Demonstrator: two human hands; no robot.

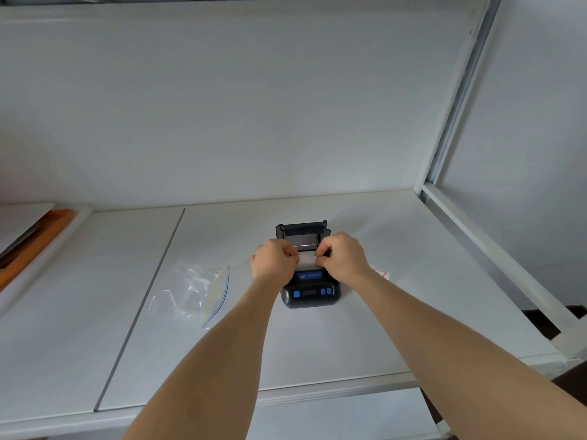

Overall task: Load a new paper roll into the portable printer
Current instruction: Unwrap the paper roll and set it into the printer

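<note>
Both hands, left hand [274, 261] and right hand [344, 256], pinch paper roll [307, 259] between them

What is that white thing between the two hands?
In the head view, the paper roll, held between left hand and right hand over the open printer.

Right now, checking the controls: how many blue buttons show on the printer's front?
3: one at the left of the printer front panel, two side by side at the right. None seem hidden.
</note>
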